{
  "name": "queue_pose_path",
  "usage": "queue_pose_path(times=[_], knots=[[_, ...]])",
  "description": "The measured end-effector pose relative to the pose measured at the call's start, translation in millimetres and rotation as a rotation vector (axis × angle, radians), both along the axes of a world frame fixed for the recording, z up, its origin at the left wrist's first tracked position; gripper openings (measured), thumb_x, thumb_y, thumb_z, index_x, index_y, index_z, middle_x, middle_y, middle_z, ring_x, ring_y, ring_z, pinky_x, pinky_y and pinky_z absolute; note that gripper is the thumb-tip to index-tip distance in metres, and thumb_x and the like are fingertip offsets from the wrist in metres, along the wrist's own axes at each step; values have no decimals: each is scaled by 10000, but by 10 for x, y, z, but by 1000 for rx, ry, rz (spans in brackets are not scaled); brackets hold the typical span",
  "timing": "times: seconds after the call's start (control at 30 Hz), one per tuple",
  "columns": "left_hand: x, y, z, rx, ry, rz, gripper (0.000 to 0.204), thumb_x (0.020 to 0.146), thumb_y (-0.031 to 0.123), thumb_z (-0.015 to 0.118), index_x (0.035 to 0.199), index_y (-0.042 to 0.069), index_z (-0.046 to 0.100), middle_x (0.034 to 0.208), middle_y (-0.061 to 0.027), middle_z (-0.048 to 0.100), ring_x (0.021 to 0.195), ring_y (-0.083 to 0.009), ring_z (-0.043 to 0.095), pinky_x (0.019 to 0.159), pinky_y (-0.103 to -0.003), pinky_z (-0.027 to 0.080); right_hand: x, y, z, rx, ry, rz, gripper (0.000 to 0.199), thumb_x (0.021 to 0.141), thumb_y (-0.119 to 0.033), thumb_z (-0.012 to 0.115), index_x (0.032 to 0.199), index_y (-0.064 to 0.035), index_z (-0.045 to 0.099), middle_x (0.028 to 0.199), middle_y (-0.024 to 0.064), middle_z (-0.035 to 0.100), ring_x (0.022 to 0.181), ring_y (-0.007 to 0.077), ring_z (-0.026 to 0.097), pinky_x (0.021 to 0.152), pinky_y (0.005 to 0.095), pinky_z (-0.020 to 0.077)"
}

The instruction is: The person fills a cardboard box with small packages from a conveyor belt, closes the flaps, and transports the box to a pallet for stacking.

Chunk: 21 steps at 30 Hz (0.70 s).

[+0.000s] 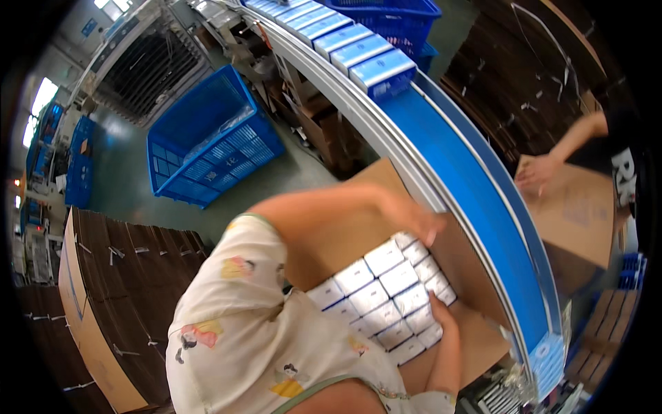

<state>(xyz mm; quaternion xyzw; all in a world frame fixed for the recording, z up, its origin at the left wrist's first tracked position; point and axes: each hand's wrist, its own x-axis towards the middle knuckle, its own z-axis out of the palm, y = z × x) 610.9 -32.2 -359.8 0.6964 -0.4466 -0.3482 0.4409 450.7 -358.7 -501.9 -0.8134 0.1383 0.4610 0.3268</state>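
In front of me an open cardboard carton holds rows of small white boxes with blue edges. My left hand reaches across to the far corner of the rows, beside the carton's far flap. Motion smears its fingers, so I cannot make out their shape. Against the right side of the white boxes rests my right hand, its visible digit stretched out along them. Some of its fingers are hidden, and I see nothing gripped in it.
A curved blue conveyor belt passes beyond the carton, carrying several blue-and-white packs. Across it, another person's hand touches a carton. A blue crate and stacked flat cardboard stand left.
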Motion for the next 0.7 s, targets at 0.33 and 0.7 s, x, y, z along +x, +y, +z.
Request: queue_pose_path(times=[0.33, 0.7], knots=[[2439, 3037, 539, 713, -789, 1736, 458, 859, 384, 396, 1145, 35, 473, 1144, -176, 512, 1074, -311, 479, 872, -433, 381, -62, 410, 987, -56, -490, -60, 370, 803, -281, 569, 1055, -10, 558, 980, 176, 603, 888, 260, 594, 783, 334, 448], [2488, 1999, 770, 461, -45, 977, 797, 677, 628, 534, 1224, 54, 445, 1144, -191, 516, 921, -272, 578, 766, -342, 459, 668, 600, 2133, 159, -895, -579, 270, 837, -144, 523, 1070, -12, 555, 878, 64, 600, 715, 78, 521, 614, 195, 411]])
